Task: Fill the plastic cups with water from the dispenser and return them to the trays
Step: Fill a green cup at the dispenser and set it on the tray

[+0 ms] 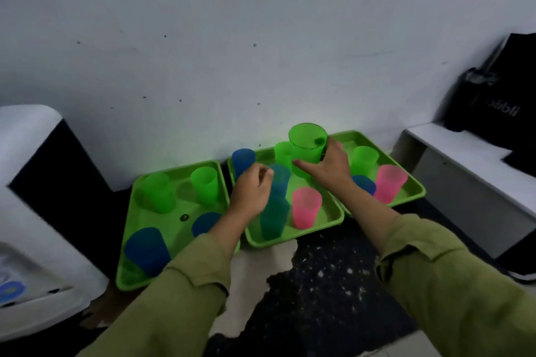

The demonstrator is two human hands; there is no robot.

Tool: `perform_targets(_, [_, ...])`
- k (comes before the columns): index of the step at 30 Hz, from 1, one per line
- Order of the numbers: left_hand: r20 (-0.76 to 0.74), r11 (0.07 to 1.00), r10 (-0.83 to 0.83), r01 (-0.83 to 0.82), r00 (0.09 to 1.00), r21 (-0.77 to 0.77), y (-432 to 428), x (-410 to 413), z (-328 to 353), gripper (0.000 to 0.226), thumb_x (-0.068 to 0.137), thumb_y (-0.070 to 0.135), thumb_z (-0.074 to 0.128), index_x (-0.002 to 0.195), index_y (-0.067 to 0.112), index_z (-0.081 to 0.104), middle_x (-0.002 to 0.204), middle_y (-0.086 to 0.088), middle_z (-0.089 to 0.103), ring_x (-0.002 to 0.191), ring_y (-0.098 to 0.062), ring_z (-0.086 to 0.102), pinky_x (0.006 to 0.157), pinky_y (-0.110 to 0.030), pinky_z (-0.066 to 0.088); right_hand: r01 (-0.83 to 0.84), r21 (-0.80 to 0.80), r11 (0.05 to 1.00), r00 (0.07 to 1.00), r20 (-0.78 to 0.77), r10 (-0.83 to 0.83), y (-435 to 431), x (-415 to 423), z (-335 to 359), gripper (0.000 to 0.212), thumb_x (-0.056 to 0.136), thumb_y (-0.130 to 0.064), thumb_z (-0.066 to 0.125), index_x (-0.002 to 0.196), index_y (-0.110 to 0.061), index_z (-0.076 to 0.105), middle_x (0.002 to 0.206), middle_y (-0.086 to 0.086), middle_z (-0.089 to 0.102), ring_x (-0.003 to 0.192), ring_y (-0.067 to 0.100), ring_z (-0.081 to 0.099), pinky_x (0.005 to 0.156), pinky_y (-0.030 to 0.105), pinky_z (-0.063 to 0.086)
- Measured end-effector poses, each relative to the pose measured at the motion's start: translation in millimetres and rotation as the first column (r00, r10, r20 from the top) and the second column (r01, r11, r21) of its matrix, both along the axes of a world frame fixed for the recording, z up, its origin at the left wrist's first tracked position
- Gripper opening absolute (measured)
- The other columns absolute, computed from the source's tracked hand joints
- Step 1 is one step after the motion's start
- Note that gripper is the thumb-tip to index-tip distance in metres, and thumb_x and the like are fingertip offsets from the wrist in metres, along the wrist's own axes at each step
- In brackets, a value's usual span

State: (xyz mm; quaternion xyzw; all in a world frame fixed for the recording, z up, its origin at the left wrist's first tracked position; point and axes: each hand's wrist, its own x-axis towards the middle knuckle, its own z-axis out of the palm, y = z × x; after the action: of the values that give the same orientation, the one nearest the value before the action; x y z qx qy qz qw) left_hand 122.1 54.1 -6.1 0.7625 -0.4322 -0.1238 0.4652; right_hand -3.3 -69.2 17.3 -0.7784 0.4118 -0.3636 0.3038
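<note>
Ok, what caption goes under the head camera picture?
Right hand holds a green cup over the green trays; left hand hovers nearby.

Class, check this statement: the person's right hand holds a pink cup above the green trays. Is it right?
No. The right hand holds a green cup, not a pink one, above the green trays. The head view shows it.

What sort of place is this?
Likely a plain office back corner: green trays of plastic cups on a worn floor by a white wall, a water dispenser at left, a black bag on a shelf at right.
</note>
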Motion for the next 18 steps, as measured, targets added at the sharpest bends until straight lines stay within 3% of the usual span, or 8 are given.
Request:
perform_targets(2, [0.002,1.000,0.003,-0.003,1.000,-0.002,-38,-8,3,0.021,0.095,0.024,0.049,0.103,0.006,0.058,0.100,-0.008,0.065,0.094,-0.022,0.059,0.080,-0.027,0.044,0.007,0.013,1.000,1.000,-0.020,-0.007,-40,-4,-3,0.070,0.062,-0.039,0.083,0.113,-0.005,0.051,0.108,0.014,0.062,0.101,0.030,0.057,0.084,0.036,0.048])
perform_targets(10, [-0.009,0.989,-0.001,0.002,1.000,0.151,-166,-43,-15,0.017,0.090,0.021,0.056,0.102,0.009,0.059,0.101,-0.007,0.065,0.093,-0.022,0.061,0.080,-0.029,0.048,-0.043,0.027,0.999,0.996,-0.081,0.045,-176,-20,-11,0.069,0.064,-0.034,0.083,0.114,-0.002,0.048,0.110,0.018,0.062,0.099,0.034,0.059,0.079,0.040,0.048])
perform_targets(14, [0.035,0.941,0.008,-0.019,0.999,0.337,-214,-52,-43,0.031,0.085,0.020,0.060,0.113,0.007,0.057,0.113,-0.013,0.060,0.105,-0.027,0.058,0.089,-0.034,0.048,-0.083,0.048,0.995,0.987,-0.133,0.089,-239,-29,-18,0.069,0.065,-0.029,0.082,0.118,-0.002,0.047,0.116,0.018,0.060,0.105,0.033,0.057,0.077,0.033,0.042])
perform_targets(18, [0.043,0.883,0.006,-0.025,0.999,0.469,-244,-56,-63,0.046,0.085,0.019,0.060,0.128,0.009,0.049,0.130,-0.016,0.047,0.118,-0.029,0.049,0.099,-0.035,0.042,-0.067,0.073,0.995,0.984,-0.163,0.078,-292,-31,-26,0.070,0.066,-0.028,0.082,0.119,-0.002,0.046,0.119,0.019,0.058,0.109,0.034,0.055,0.081,0.036,0.043])
